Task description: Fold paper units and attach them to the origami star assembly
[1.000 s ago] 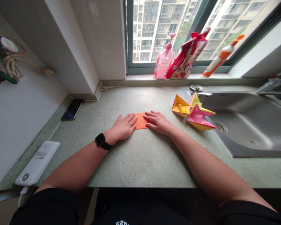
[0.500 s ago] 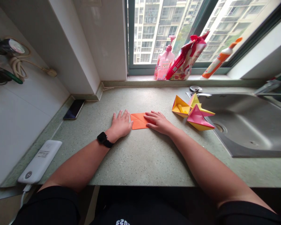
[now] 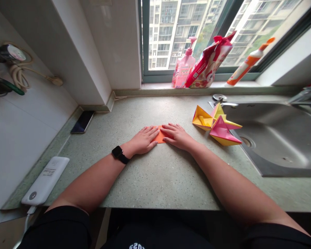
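A folded piece of orange paper (image 3: 160, 137) lies flat on the speckled countertop (image 3: 155, 176). My left hand (image 3: 144, 139) rests palm down over its left part, fingers stretched out. From the other side, my right hand (image 3: 178, 136) lies flat on its right part, also with fingers extended. Only a narrow strip of orange shows between the two hands; the rest of the sheet is covered. To the right of my right hand sits a folded paper piece in yellow and pink (image 3: 223, 129), close to the sink's edge.
A steel sink (image 3: 280, 138) fills the right side. At the left lie a phone (image 3: 82, 121) and a white power bank (image 3: 45, 180) with a cable. On the windowsill stand a pink pump bottle (image 3: 183, 69), a red bag (image 3: 209, 64) and an orange-white bottle (image 3: 248, 64).
My left hand has slid right, from beside the orange paper's left edge onto it, covering its left part. My right hand stays about where it was on the paper.
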A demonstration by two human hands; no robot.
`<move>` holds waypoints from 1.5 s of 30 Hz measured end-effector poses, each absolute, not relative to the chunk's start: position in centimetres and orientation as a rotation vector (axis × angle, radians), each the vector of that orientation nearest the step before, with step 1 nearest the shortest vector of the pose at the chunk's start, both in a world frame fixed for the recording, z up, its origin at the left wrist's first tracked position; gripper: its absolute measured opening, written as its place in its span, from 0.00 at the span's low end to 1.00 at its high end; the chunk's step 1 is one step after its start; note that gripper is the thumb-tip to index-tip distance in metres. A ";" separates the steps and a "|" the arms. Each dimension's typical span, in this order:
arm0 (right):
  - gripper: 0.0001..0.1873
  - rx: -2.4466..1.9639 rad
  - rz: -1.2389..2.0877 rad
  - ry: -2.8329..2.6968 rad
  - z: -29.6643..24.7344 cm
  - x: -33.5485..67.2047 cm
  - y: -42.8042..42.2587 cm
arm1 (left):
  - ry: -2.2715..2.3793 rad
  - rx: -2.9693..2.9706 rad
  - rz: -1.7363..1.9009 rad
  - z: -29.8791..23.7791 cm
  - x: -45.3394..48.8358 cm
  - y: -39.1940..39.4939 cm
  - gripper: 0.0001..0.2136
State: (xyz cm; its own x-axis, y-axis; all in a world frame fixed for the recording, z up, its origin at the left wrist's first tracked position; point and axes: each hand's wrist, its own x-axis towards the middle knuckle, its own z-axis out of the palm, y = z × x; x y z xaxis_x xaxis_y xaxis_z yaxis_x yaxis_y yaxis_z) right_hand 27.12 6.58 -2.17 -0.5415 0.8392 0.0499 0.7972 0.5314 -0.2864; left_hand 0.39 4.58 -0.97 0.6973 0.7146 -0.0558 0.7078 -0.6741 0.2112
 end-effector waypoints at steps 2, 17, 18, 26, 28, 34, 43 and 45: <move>0.31 -1.392 0.341 -2.585 -2.2 27.2 6.6 | 1.214 2.653 0.021 -0.9 0.5 4.5 0.34; 0.41 -1.561 0.339 -2.547 -1.7 25.2 5.9 | 1.414 2.535 -0.031 -0.5 1.3 4.2 0.35; 0.42 -1.569 0.353 -2.556 -1.7 25.2 6.0 | 1.416 2.533 -0.034 -0.5 1.3 4.1 0.34; 0.47 -1.543 0.415 -2.565 -2.7 26.2 7.0 | 1.450 2.489 -0.069 0.6 0.9 3.8 0.35; 0.47 -1.559 0.424 -2.558 -2.8 26.8 7.1 | 1.458 2.475 -0.086 0.8 0.5 3.9 0.36; 0.46 -1.607 0.444 -2.545 -3.2 29.3 7.6 | 1.481 2.429 -0.142 1.0 -1.1 4.6 0.43; 0.46 -1.666 0.495 -2.506 -2.8 31.4 8.2 | 1.551 2.378 -0.189 1.5 -3.1 5.3 0.47; 0.43 -1.631 0.510 -2.488 -2.6 31.6 8.1 | 1.552 2.382 -0.189 1.6 -3.3 5.4 0.47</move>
